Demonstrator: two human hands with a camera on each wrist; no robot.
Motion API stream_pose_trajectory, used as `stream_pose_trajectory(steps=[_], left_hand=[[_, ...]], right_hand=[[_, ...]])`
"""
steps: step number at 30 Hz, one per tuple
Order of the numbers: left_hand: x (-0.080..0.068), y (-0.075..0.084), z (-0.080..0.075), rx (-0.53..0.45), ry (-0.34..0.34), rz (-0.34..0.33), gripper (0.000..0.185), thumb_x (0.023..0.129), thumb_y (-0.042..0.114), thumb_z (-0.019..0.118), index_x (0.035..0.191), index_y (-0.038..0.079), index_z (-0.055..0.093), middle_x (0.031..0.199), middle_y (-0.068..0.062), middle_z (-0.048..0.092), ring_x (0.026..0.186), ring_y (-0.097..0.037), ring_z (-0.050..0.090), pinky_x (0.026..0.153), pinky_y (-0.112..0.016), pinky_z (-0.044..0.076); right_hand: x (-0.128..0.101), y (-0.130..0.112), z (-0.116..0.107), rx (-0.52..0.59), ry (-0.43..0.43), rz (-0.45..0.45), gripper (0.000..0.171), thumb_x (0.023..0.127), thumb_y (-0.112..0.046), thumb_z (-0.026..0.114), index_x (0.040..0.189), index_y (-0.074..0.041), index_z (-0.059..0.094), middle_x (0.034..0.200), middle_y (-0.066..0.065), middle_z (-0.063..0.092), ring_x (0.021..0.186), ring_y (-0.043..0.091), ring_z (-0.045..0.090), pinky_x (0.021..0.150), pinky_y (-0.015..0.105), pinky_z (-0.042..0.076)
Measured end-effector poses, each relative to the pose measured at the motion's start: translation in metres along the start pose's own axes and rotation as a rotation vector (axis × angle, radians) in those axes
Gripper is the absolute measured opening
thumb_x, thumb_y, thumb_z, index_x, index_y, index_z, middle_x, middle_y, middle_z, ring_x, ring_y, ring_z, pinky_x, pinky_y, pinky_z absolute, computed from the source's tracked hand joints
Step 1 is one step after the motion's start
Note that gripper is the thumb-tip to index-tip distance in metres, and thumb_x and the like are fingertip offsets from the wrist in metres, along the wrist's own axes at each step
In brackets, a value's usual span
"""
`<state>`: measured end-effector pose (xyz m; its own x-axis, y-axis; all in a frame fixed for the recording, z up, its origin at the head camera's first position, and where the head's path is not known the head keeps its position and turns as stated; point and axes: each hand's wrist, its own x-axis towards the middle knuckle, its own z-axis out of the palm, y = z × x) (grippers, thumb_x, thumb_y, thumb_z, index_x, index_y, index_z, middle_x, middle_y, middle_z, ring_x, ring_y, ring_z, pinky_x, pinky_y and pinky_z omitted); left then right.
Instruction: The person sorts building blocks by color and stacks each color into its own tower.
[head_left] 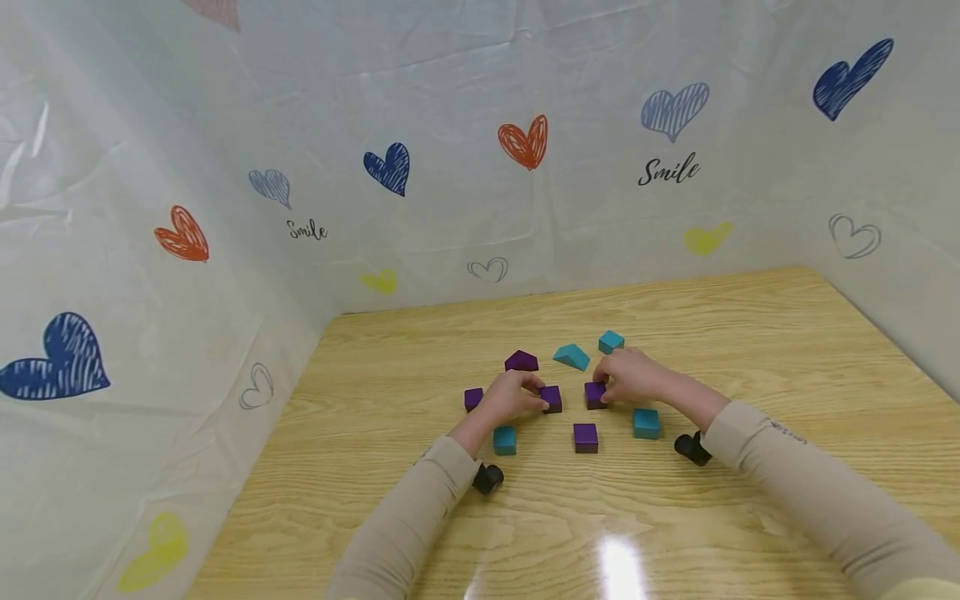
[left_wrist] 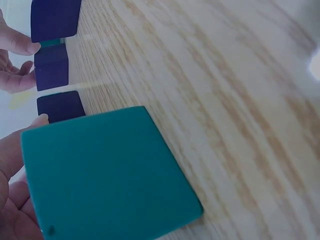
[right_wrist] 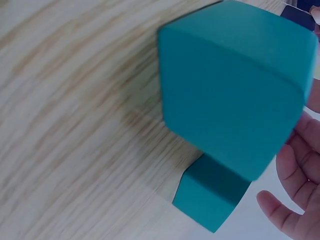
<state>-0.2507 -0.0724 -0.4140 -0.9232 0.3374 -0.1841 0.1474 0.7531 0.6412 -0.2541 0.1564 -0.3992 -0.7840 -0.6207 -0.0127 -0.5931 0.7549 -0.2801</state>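
One purple cube [head_left: 552, 398] is pinched by the left hand [head_left: 510, 397], another [head_left: 596, 394] by the right hand [head_left: 628, 376]

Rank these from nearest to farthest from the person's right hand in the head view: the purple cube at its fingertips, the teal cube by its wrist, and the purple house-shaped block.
1. Purple cube, touching the right hand at its fingertips.
2. Teal cube, just below the wrist.
3. Purple house-shaped block, off to the left, beyond the left hand.
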Motion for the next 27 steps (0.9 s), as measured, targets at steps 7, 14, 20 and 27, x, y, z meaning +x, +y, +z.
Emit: stream_pose_trajectory(steps=[7, 14, 20, 27], left_hand=[[0.000, 0.002, 0.000, -0.003, -0.006, -0.012, 0.029, 0.078, 0.019, 0.073, 0.105, 0.010, 0.067, 0.100, -0.003, 0.067, 0.101, -0.020, 0.058, 0.090, -0.034, 0.044], [0.000, 0.004, -0.001, -0.011, -0.012, -0.024, 0.028, 0.079, 0.018, 0.073, 0.105, 0.010, 0.067, 0.100, -0.003, 0.067, 0.099, -0.020, 0.058, 0.089, -0.033, 0.045], [0.000, 0.004, -0.002, -0.006, -0.007, -0.013, 0.029, 0.078, 0.018, 0.073, 0.105, 0.010, 0.067, 0.099, -0.003, 0.067, 0.098, -0.020, 0.058, 0.088, -0.033, 0.045], [0.000, 0.002, -0.002, -0.012, -0.006, -0.013, 0.030, 0.077, 0.018, 0.074, 0.105, 0.010, 0.067, 0.099, -0.004, 0.067, 0.097, -0.020, 0.059, 0.086, -0.032, 0.046]], right_hand=[[0.005, -0.004, 0.001, -0.026, -0.001, -0.020, 0.020, 0.076, -0.018, 0.073, 0.091, -0.005, 0.071, 0.085, 0.002, 0.067, 0.077, 0.018, 0.059, 0.068, 0.035, 0.046], [0.014, -0.010, 0.004, -0.022, -0.018, -0.024, 0.021, 0.077, -0.019, 0.073, 0.092, -0.004, 0.070, 0.085, 0.003, 0.066, 0.078, 0.018, 0.059, 0.072, 0.036, 0.046], [0.019, -0.014, 0.004, -0.012, -0.043, -0.013, 0.022, 0.078, -0.019, 0.072, 0.094, -0.004, 0.070, 0.086, 0.003, 0.067, 0.078, 0.017, 0.060, 0.072, 0.034, 0.048], [0.024, -0.017, 0.008, 0.015, -0.039, -0.017, 0.023, 0.078, -0.019, 0.072, 0.095, -0.004, 0.070, 0.086, 0.003, 0.068, 0.078, 0.017, 0.060, 0.073, 0.034, 0.047]])
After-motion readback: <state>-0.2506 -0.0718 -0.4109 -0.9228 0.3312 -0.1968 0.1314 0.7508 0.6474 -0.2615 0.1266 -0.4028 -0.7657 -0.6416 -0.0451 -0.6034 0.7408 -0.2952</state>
